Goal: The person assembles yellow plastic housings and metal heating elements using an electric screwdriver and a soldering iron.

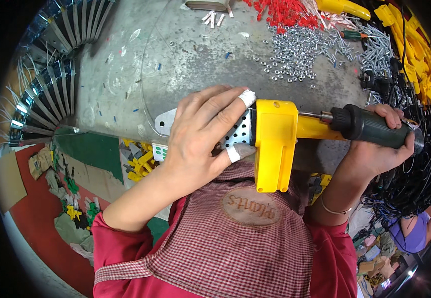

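Observation:
My left hand [200, 124], with white tape on its thumb and a finger, is wrapped over the perforated metal sleeve [240, 133] of a yellow-handled tool. A flat grey metal tip [165, 122] with a hole sticks out left of this hand. The yellow plastic housing [276, 144] lies right of the fingers. My right hand [381, 149] grips a dark electric screwdriver [376, 127] held level. Its metal bit [310, 114] points left and meets the right side of the housing; the screw there is hidden.
Loose nuts [295, 54] and a heap of screws [376, 49] cover the back right, near red wire-like parts [285, 12] and a green-handled screwdriver [353, 35]. Yellow housings [419, 64] and black cables [419, 174] crowd the right. Metal tool heads [46, 97] line the left edge.

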`<action>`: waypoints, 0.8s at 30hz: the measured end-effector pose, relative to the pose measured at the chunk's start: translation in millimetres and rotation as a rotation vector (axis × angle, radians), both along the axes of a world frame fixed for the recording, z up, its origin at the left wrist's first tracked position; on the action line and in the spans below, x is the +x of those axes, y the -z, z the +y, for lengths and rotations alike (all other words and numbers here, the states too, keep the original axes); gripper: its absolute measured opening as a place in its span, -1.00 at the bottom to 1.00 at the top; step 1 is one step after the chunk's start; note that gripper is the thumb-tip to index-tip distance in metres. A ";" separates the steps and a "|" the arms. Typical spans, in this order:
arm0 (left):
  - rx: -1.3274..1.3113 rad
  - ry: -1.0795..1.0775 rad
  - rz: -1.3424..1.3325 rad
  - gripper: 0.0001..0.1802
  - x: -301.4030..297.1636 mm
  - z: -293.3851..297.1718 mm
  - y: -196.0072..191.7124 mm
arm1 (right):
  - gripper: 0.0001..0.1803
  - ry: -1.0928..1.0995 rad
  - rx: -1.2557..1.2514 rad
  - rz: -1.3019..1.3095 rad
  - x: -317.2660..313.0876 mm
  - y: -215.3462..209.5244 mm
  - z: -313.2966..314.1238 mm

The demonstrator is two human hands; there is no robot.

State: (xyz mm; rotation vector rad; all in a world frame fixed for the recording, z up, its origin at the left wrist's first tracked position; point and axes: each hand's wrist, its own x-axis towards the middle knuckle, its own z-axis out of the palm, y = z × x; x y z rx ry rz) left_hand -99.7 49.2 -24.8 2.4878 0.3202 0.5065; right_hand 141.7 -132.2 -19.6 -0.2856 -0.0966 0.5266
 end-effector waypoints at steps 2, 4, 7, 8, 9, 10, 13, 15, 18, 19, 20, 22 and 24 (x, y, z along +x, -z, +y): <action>0.004 0.002 -0.014 -0.32 -0.1 -0.3 0.3 | -0.60 -0.042 0.040 -0.005 -4.3 -2.5 4.9; 0.002 0.011 -0.022 -0.32 0.7 1.3 2.2 | -0.60 -0.021 0.024 -0.040 -6.2 -9.7 6.5; 0.001 0.016 -0.030 -0.35 0.1 0.4 2.6 | -0.58 -0.042 0.038 -0.072 -5.6 -11.6 5.2; 0.007 0.004 -0.032 -0.34 -0.9 0.1 4.1 | -0.56 0.002 -0.049 -0.070 -5.8 -13.6 4.8; 0.013 -0.007 -0.034 -0.34 -1.7 -0.2 5.1 | -0.54 0.047 -0.138 -0.068 -6.4 -14.1 3.7; 0.011 0.000 -0.035 -0.34 -0.7 -0.3 4.5 | -0.51 0.077 -0.129 -0.099 -9.7 -15.4 -3.6; 0.041 0.002 -0.034 -0.31 0.7 0.5 3.6 | -0.54 0.066 -0.068 -0.133 -16.3 -15.5 -30.2; 0.058 -0.027 -0.015 -0.27 -1.2 -0.5 4.3 | -0.53 0.046 -0.062 -0.109 -22.4 -8.6 -33.5; 0.050 -0.025 -0.013 -0.27 -0.7 -0.5 5.2 | -0.52 0.050 -0.039 -0.074 -25.8 0.1 -33.3; 0.048 -0.028 -0.020 -0.28 0.3 -0.1 4.9 | -0.52 0.056 -0.039 -0.073 -27.2 0.0 -32.6; 0.047 -0.027 -0.018 -0.28 0.9 -0.5 4.5 | -0.52 0.064 -0.046 -0.064 -29.3 -0.5 -31.0; 0.045 -0.025 -0.013 -0.28 2.0 -0.5 3.4 | -0.53 0.074 -0.053 -0.055 -29.3 -0.6 -31.3; 0.042 -0.026 -0.011 -0.28 3.1 -0.8 2.6 | -0.53 0.071 -0.007 -0.048 -26.3 -0.4 -33.6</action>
